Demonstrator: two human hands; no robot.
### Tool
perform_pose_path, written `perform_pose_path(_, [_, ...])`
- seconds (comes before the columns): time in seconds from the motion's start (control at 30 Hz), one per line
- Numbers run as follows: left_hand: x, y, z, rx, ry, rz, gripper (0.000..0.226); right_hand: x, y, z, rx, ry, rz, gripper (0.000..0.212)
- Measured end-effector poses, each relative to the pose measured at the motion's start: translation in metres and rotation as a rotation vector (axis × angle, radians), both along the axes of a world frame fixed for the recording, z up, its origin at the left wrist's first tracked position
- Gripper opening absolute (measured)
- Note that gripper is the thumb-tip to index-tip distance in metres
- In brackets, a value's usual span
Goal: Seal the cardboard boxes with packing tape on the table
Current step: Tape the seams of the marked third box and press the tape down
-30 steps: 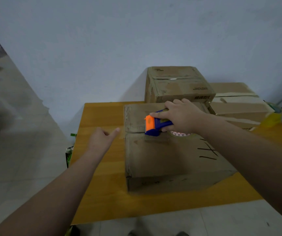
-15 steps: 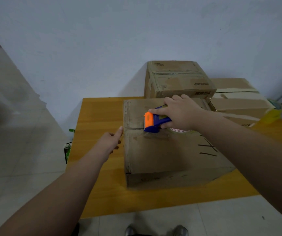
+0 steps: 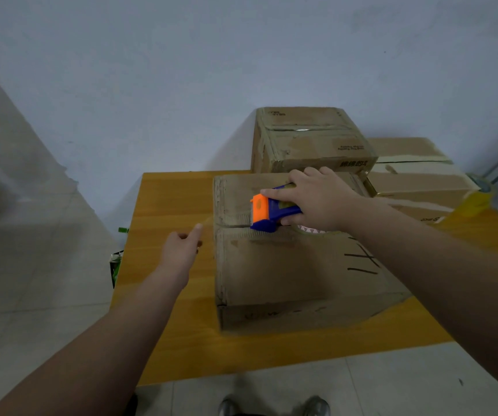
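So our right hand [image 3: 316, 202] gripped the blue-and-orange plastic tape dispenser [image 3: 268, 213] on the left-right seam of the big brown cardboard box [image 3: 286, 271] mid orange wooden table [image 3: 169, 205], nearly at the box's left edge, while our left hand [image 3: 181, 250] hung loose and empty just beside that edge.

wall [image 3: 181, 70]: plain pale blue | floor [image 3: 31, 295]: grey tiles | table [image 3: 166, 205]: wood

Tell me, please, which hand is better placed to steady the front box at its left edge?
Left. The left hand is free, beside the front box's left edge, a finger pointing toward it. The right hand is busy gripping the tape dispenser on the box's top seam.
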State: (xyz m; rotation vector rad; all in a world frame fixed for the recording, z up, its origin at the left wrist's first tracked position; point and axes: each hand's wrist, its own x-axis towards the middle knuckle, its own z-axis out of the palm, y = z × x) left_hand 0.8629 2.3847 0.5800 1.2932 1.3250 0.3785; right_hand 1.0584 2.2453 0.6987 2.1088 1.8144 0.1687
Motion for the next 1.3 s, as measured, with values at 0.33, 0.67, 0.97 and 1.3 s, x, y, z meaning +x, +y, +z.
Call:
perform_pose_path(0.33, [0.005, 0.000, 0.011, -0.144, -0.207, 0.174, 0.021, 0.002, -0.003, -0.001, 0.029, 0.039, -0.019, 0.070])
perform_pose_path(0.67, [0.016, -0.003, 0.020, 0.079, -0.070, 0.032, 0.014, 0.002, -0.002, -0.002, 0.027, 0.056, -0.021, 0.070])
perform_pose_path(0.97, [0.011, -0.005, 0.017, 0.124, -0.123, 0.065, 0.003, 0.002, -0.002, -0.001, 0.028, 0.056, -0.022, 0.070])
perform_pose_path(1.3, [0.023, -0.008, 0.004, -0.085, -0.081, -0.031, 0.028, 0.005, 0.000, -0.002, 0.023, 0.056, -0.013, 0.070])
